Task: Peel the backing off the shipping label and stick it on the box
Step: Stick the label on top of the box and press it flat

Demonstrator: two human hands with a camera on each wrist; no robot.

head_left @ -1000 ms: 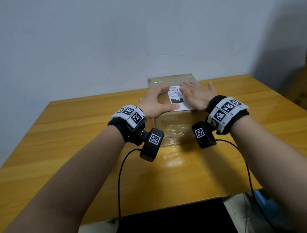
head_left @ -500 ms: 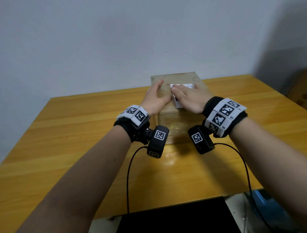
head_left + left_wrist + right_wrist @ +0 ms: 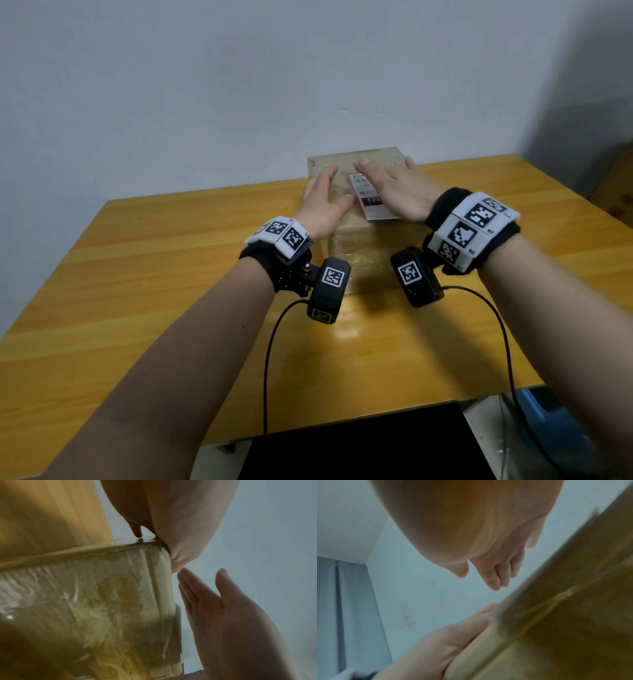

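Observation:
A tape-wrapped cardboard box [image 3: 356,253] stands on the wooden table [image 3: 171,274] near the wall. The white shipping label [image 3: 371,202] lies flat on the box top. My left hand [image 3: 323,202] rests flat on the top, left of the label, fingers straight. My right hand [image 3: 400,190] is spread over the label's right side, hiding that part. In the right wrist view the right hand [image 3: 479,527] hangs just clear of the box [image 3: 565,628], while the left hand [image 3: 445,635] lies against it. The left wrist view shows the box side [image 3: 102,608] and the right hand [image 3: 231,622] with straight fingers.
A pale wall rises right behind the box. Black camera cables [image 3: 267,359] trail over the table's front edge. A black surface [image 3: 359,445] sits below that edge, a blue object [image 3: 548,428] at the lower right, and a brown carton [image 3: 616,185] past the table's right end.
Half a second ago my right hand covered most of the label; now it has shifted right and lifted slightly, so the label shows again. My left hand stays flat on the box.

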